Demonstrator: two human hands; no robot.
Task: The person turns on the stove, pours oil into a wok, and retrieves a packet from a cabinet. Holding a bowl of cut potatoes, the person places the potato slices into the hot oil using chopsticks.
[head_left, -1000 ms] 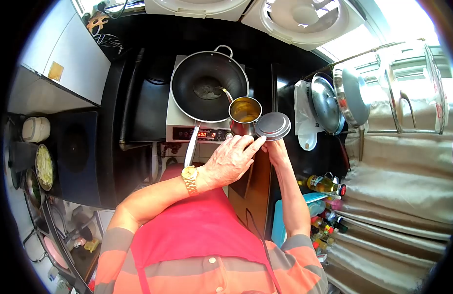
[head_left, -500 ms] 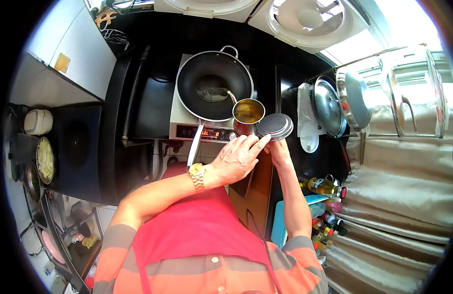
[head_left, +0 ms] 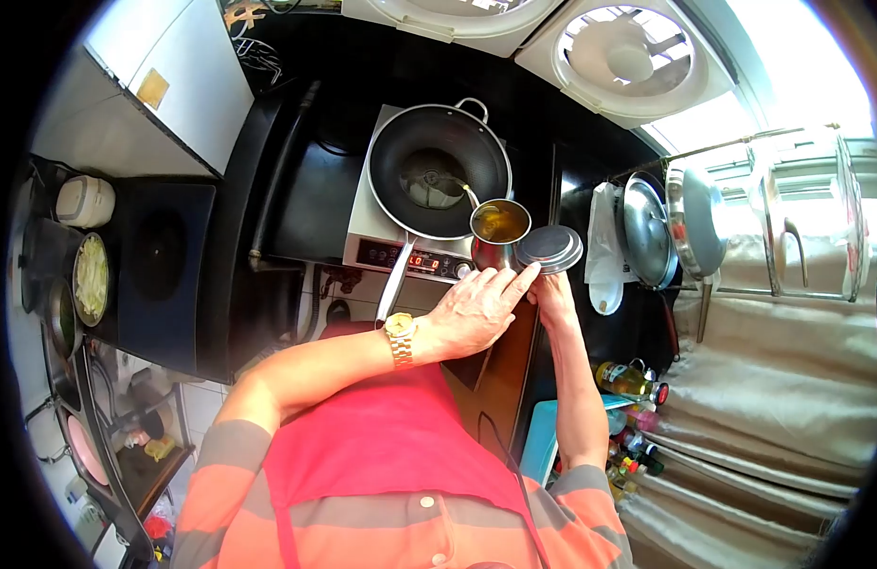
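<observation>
A metal oil pot [head_left: 495, 252] with yellow oil inside is held beside the wok [head_left: 391, 180], its spout over the wok's rim. Clear oil [head_left: 431, 190] lies in the bottom of the dark wok. My right hand [head_left: 554, 298] is closed behind the pot, apparently on its handle; its fingertips are mostly hidden under the round grey lid [head_left: 550, 248]. The lid sits open beside the pot's mouth. My left hand [head_left: 469, 315], with a gold watch at the wrist, stretches its fingers to the pot's lower side, one fingertip at the lid's edge.
The wok stands on an induction cooker [head_left: 377, 252] with a lit red display, its handle [head_left: 395, 282] pointing toward me. Pan lids [head_left: 649, 232] hang on a rack at right, above bottles [head_left: 630, 381]. A bowl of pale chopped food [head_left: 91, 281] is at left.
The whole view has shifted slightly, so everything appears lower and farther right. Both hands and the oil pot keep about the same place relative to the wok.
</observation>
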